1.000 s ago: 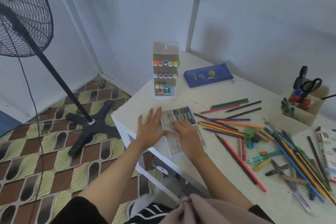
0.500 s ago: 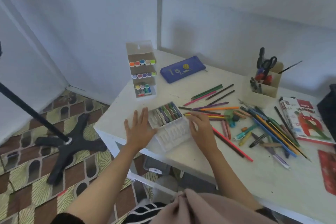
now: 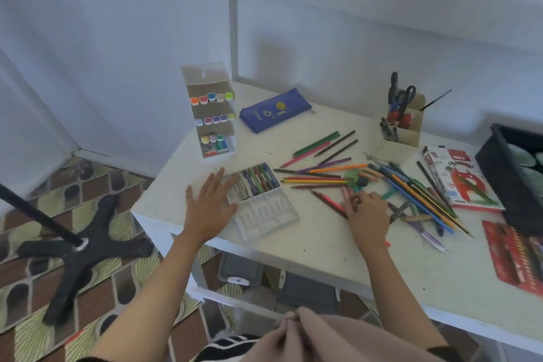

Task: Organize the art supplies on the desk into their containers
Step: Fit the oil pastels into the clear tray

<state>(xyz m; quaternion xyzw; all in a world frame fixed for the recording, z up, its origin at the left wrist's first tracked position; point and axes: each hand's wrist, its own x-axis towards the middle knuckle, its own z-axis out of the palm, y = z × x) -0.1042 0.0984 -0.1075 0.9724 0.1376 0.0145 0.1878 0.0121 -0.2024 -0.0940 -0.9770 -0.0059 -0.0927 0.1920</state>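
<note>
Lying flat and wide, left hand [image 3: 210, 206] fingers touch the crayon tray [image 3: 264, 214]; right hand [image 3: 367, 214] fingers curl over loose pencils [image 3: 314, 181], hiding whether they hold any.

Matt white painted desk [image 3: 323, 250], slightly scuffed. Clear plastic tray [image 3: 264, 211], glossy. Behind the tray, a blue cloth pencil case [image 3: 274, 110] and a dull cardboard marker stand [image 3: 210, 84]. Right of the tray, painted wooden pencils [image 3: 316, 178], then a glossy paper book [image 3: 461, 182].
</note>
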